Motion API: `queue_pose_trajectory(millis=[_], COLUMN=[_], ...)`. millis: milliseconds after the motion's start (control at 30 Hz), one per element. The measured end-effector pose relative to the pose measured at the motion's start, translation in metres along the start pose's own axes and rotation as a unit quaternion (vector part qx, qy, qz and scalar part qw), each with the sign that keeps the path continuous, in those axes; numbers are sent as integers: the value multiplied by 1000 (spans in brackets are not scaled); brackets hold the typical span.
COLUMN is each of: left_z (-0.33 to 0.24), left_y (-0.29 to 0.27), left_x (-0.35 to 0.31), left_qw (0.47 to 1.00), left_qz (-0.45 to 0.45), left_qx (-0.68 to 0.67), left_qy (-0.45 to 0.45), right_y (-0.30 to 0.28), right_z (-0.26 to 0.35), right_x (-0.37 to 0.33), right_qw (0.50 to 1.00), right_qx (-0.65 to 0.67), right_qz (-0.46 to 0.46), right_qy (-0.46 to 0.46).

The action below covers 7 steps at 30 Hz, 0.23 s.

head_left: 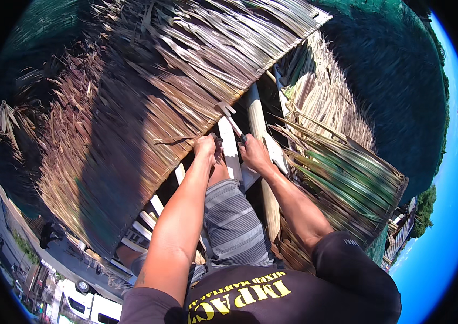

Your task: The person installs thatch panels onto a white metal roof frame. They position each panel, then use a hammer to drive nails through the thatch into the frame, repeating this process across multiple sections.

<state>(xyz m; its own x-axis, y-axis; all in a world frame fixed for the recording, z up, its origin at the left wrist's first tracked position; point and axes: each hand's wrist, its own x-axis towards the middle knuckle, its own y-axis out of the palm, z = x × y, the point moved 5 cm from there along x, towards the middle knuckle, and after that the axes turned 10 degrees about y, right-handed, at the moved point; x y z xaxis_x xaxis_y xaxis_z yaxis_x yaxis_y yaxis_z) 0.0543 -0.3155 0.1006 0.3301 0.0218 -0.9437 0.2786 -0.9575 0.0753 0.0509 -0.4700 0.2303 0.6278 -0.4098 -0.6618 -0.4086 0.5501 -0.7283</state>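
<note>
My right hand (256, 153) is closed round the dark grip of a hammer (233, 123). The hammer's metal head points up and away, over the lower edge of a large dried palm-leaf thatch panel (185, 81). Beside it, my left hand (205, 147) is closed at that same edge, by a small dark thing that I cannot make out. A pale wooden batten (229, 148) runs between the two hands. To the right, a second thatch panel (347, 173) with green and brown leaves lies across the frame.
A round wooden pole (256, 110) slopes past my right hand, with open gaps in the roof frame around it. Pale slats (157, 205) show below the thatch edge. Far below at left are a road and a white vehicle (91, 302). Dark green netting (396, 92) hangs beyond the roof.
</note>
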Motion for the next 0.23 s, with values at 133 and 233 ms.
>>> queue_pose_trajectory(millis=[133, 233], left_z=[-40, -45], left_y=[29, 51], left_x=[-95, -158], left_qw=[728, 860], left_qz=[125, 211], left_qx=[526, 351], left_qy=[422, 306], right_y=[1, -14], right_z=[-9, -41], right_x=[-1, -25], right_qw=[915, 887], right_qx=[402, 441], right_qz=[41, 95], right_qy=[9, 97])
